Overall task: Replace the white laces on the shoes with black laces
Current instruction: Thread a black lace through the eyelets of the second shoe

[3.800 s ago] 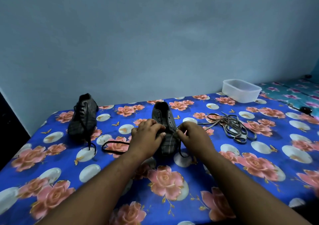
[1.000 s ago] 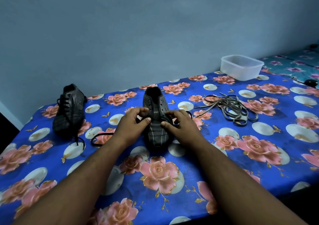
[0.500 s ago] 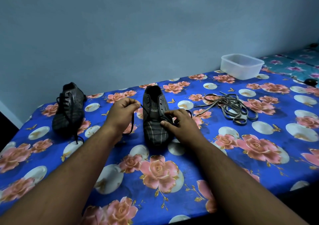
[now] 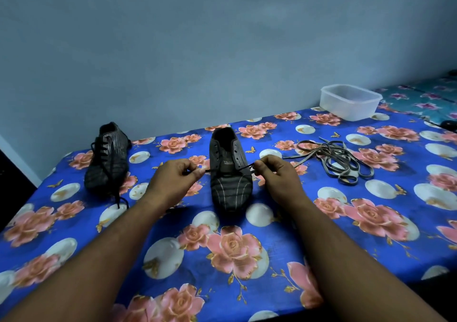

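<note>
A dark striped shoe [image 4: 228,178] stands in the middle of the flowered cloth, toe towards me. A black lace [image 4: 241,169] runs across its lowest eyelets. My left hand [image 4: 176,177] pinches the lace's left end just left of the shoe. My right hand [image 4: 275,173] pinches the right end just right of it. Both ends are pulled out sideways. A second dark shoe [image 4: 107,159], laced in black, lies at the far left with lace ends trailing towards me. The removed pale laces [image 4: 333,158] lie in a loose heap to the right.
A translucent plastic tub [image 4: 350,101] stands at the back right by the wall. The blue flowered cloth [image 4: 222,247] covers the table, whose front edge is near me. A dark small object [image 4: 448,124] sits at the far right edge.
Both hands have left the shoe's tongue area. Each now holds a lace end pulled out to its side. The left hand dropped lower and the right moved right of the shoe.
</note>
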Demonstrator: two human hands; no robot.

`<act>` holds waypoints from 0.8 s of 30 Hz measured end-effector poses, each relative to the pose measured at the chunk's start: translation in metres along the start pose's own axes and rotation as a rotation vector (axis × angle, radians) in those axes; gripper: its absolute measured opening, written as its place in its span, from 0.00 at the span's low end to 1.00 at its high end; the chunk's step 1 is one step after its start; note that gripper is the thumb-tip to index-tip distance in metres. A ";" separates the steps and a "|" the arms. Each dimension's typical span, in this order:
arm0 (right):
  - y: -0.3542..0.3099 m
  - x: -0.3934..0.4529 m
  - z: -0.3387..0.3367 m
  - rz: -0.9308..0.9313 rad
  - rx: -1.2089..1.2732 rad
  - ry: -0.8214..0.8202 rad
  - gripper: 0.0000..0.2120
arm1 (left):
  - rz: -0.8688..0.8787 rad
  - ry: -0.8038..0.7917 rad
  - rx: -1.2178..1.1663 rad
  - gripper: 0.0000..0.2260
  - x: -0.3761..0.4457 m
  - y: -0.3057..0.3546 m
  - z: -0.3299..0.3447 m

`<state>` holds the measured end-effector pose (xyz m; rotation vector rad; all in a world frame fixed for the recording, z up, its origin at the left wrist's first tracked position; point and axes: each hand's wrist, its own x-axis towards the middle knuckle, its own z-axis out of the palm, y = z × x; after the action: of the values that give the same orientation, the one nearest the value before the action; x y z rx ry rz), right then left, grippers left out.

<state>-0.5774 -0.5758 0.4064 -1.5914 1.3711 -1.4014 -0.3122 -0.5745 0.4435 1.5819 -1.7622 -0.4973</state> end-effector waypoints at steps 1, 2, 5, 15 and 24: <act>0.001 0.001 -0.001 0.010 -0.018 0.003 0.09 | -0.008 0.006 -0.014 0.10 0.000 -0.003 -0.001; 0.003 0.003 -0.003 0.021 -0.041 0.007 0.10 | -0.016 0.006 -0.027 0.09 0.000 -0.006 -0.001; 0.007 0.007 -0.007 0.044 -0.100 0.021 0.10 | -0.029 -0.021 -0.023 0.09 -0.004 -0.012 0.001; -0.022 0.002 -0.010 -0.032 0.110 -0.021 0.01 | 0.026 -0.037 -0.103 0.06 -0.005 0.016 -0.016; -0.165 0.022 -0.052 -0.034 0.223 -0.364 0.02 | 0.131 -0.065 -0.544 0.06 0.001 0.114 -0.097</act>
<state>-0.5797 -0.5411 0.5772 -1.6276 0.9458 -1.1651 -0.3223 -0.5385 0.5882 1.0730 -1.5859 -0.8833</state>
